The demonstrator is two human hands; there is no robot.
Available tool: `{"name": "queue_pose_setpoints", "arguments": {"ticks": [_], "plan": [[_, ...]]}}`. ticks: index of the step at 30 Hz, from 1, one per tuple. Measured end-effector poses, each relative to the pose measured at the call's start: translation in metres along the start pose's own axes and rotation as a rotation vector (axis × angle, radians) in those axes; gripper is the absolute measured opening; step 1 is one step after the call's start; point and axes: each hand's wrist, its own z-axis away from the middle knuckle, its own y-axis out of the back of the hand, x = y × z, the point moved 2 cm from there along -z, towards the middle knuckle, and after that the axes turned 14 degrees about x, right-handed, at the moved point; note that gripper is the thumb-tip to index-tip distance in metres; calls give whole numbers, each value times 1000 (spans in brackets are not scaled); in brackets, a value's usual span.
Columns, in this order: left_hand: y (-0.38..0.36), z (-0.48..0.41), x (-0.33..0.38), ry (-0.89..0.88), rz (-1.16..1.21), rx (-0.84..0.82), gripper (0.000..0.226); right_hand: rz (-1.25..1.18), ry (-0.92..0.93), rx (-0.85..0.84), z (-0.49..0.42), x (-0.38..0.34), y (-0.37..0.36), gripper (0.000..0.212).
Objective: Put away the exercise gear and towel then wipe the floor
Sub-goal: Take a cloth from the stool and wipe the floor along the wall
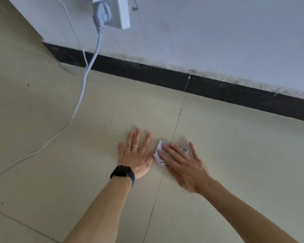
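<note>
A crumpled white tissue [158, 155] lies on the beige tiled floor [235, 146], right on a tile joint. My right hand [181, 162] presses down on it with straight, spread fingers, and most of the tissue is hidden under the palm. My left hand [136, 153] lies flat on the floor just left of the tissue, fingers spread, with a ring on one finger and a dark watch on the wrist. Its thumb touches the tissue's left edge. No exercise gear or towel is in view.
A white wall with a black skirting board [209, 85] runs across the back. A wall socket [120, 11] at the top holds a grey plug [102, 13], whose cable [81, 95] trails down and left over the floor. Small dark specks dot the tiles on the left.
</note>
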Motion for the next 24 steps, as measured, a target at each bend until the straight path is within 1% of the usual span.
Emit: {"name": "queue_pose_setpoints", "arguments": {"ticks": [1, 2, 5, 7, 8, 9, 10, 13, 14, 15, 16, 17, 20, 22, 23, 24], "plan": [[-2, 0, -3, 3, 20, -2, 62, 16, -48, 13, -13, 18, 1, 56], [-3, 0, -5, 12, 45, 10, 62, 36, -152, 40, -27, 37, 2, 56], [-5, -3, -7, 19, 71, 11, 62, 66, -566, 105, -71, 93, 14, 54], [-6, -4, -7, 22, 62, -7, 61, 25, -786, 128, -94, 107, 21, 54], [-6, -4, -8, 24, 54, -19, 62, 6, -860, 124, -102, 105, 23, 55], [-6, -4, -9, 29, 51, -33, 62, -11, -891, 108, -108, 98, 23, 57], [-6, -4, -10, 33, 53, -43, 62, -17, -861, 97, -112, 89, 22, 57], [-3, -6, -8, 33, 64, -54, 62, -23, -560, 71, -103, 81, 19, 56], [-2, -7, -7, 33, 68, -66, 62, -26, -512, 52, -94, 92, 21, 55], [-1, -6, -6, 34, 66, -80, 62, -29, -530, 54, -82, 106, 24, 54], [0, -6, -6, 36, 59, -87, 62, -33, -621, 84, -69, 121, 28, 54], [0, -5, -6, 38, 55, -89, 62, -34, -758, 139, -52, 136, 33, 53], [1, -7, -6, 39, 44, -100, 63, 20, -1204, 315, 4, 180, 49, 53], [0, -9, -6, 31, 30, -109, 64, 28, -1545, 390, 34, 196, 60, 56], [0, -9, -6, 28, 23, -109, 64, 11, -1675, 410, 43, 199, 63, 56], [0, -10, -6, 22, 10, -106, 64, -2, -1730, 412, 46, 197, 63, 56]]}}
